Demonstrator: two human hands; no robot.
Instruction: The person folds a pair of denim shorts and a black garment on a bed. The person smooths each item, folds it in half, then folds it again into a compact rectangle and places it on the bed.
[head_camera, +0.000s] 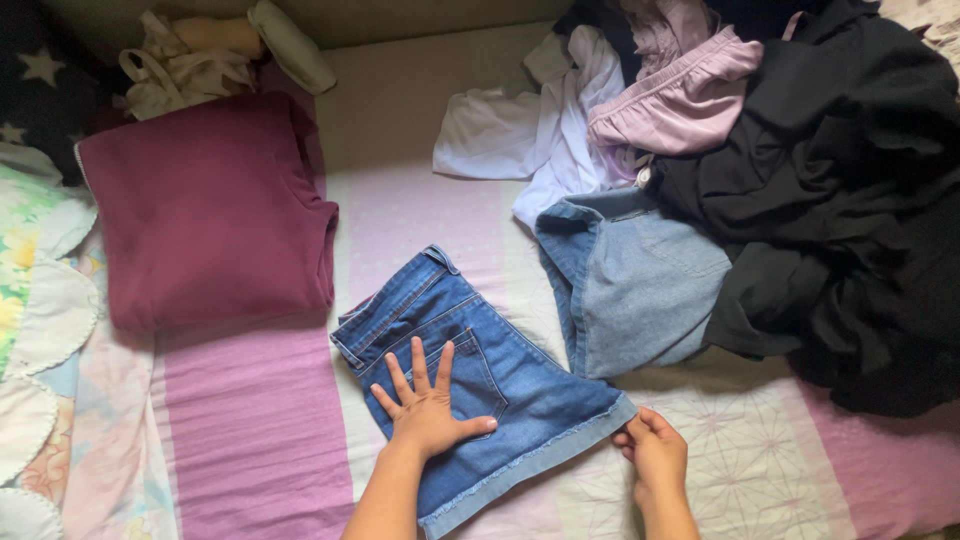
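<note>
A pair of dark blue denim shorts (490, 390), folded in half with a stitched back pocket facing up and a frayed, paler hem, lies at a slant on the bed (260, 440), whose sheet runs in soft pink and cream stripes with a faint star pattern. The left hand (428, 405) rests flat on the shorts just below the pocket, palm down, fingers (418, 365) spread wide and straight, gripping nothing. The right hand (655, 450) sits at the shorts' lower right corner, its fingers curled in and pinching the frayed hem edge.

Left of the shorts lies a folded maroon knit top (205, 210), a smooth, squarish block. Just right of the shorts sits a folded pale blue denim garment (635, 290), lighter and more faded. Beyond that, further right of the shorts, is a crumpled heap of black fabric (850, 200), with a shiny lilac garment (680, 95) and a rumpled white shirt (545, 130) above it. Far left of the shorts is a scalloped, floral quilt edge (40, 300).
</note>
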